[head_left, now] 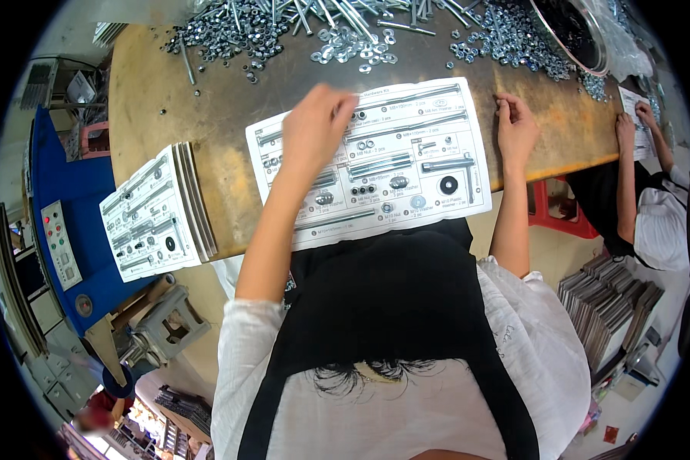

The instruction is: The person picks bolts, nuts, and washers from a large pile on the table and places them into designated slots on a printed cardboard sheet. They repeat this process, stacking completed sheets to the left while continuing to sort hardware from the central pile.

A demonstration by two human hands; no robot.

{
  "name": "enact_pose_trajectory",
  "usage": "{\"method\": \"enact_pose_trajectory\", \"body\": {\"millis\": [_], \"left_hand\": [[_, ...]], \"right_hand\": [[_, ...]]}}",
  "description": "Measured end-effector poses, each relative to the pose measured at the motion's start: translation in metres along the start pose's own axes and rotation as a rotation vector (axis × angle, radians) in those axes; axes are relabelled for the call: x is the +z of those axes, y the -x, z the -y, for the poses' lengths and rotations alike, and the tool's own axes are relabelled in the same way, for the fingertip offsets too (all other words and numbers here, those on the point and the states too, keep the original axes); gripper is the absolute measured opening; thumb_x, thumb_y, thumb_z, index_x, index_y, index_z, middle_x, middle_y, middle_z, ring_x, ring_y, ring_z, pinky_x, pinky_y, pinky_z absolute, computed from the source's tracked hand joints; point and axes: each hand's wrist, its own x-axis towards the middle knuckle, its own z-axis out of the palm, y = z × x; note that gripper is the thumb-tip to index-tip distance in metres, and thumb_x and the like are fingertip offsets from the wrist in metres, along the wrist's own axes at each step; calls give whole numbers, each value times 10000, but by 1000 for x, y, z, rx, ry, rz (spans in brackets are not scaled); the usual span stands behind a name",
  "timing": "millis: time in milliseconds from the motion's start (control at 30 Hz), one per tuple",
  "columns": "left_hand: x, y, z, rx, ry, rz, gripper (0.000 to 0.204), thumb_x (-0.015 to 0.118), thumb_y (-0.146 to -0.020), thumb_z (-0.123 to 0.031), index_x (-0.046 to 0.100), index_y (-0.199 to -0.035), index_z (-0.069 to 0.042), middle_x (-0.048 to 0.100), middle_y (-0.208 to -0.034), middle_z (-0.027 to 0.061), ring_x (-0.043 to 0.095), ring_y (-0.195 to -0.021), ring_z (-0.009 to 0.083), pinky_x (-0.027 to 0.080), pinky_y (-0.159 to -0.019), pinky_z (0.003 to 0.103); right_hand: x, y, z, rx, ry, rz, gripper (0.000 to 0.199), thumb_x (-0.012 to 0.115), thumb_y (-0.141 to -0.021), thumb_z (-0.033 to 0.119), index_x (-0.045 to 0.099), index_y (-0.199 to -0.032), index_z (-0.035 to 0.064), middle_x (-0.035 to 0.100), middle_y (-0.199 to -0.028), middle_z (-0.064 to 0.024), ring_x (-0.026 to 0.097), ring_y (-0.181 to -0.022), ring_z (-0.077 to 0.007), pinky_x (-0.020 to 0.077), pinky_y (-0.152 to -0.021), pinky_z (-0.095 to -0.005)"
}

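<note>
A white hardware card lies at the table's near edge, in front of my body. It shows rows of bolts, nuts, washers, a hex key and a black ring-shaped washer; whether these are printed or sealed on is unclear. My left hand is over the card's upper left, fingers pinched together near a pair of dark nuts. Anything between those fingertips is hidden. Just off the card's right edge, my right hand hovers or rests by the tabletop, fingers loosely curled and slightly apart, with nothing visible in it.
Loose nuts, flat washers and long bolts are heaped along the far side. More nuts lie beside a metal bowl. A stack of similar cards sits left. Another person's hand works at right.
</note>
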Motion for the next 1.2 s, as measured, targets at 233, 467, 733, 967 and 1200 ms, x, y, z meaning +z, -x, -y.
{"method": "enact_pose_trajectory", "body": {"millis": [233,467,733,967,1200], "left_hand": [[66,-76,37,67,-323,-5,280,748,-843,-300,687,-958,-51,688,-943,96,669,-848,295,528,-756,405],[50,-79,32,-128,-153,77,240,776,-804,-221,695,-908,-21,695,-844,122,675,-752,283,532,-718,388],[6,-47,37,-352,564,85,233,770,-868,-163,699,-997,18,689,-833,1,606,-739,48,491,-681,202],[13,-42,31,-358,784,71,205,720,-909,-137,680,-1068,-14,663,-906,-4,593,-800,64,478,-743,216],[3,-25,-10,-76,570,-309,206,762,-857,-54,673,-1027,21,669,-924,35,608,-783,66,495,-704,210]], "right_hand": [[0,0,9,-4,-98,51,139,639,-928,88,738,-1021,64,714,-912,-87,645,-740,-141,507,-675,-273],[102,-28,115,-665,148,457,157,685,-858,145,733,-1002,105,685,-945,-41,680,-876,-233,557,-703,-318],[159,-46,102,-996,494,421,102,663,-785,175,668,-839,89,637,-840,-50,658,-872,-225,548,-671,-346],[160,-29,117,-914,539,426,101,626,-817,131,706,-828,70,676,-854,-82,676,-840,-239,559,-652,-353],[98,0,177,-73,-319,673,197,638,-896,57,737,-1065,28,751,-877,-114,700,-753,-161,553,-662,-275]]}}
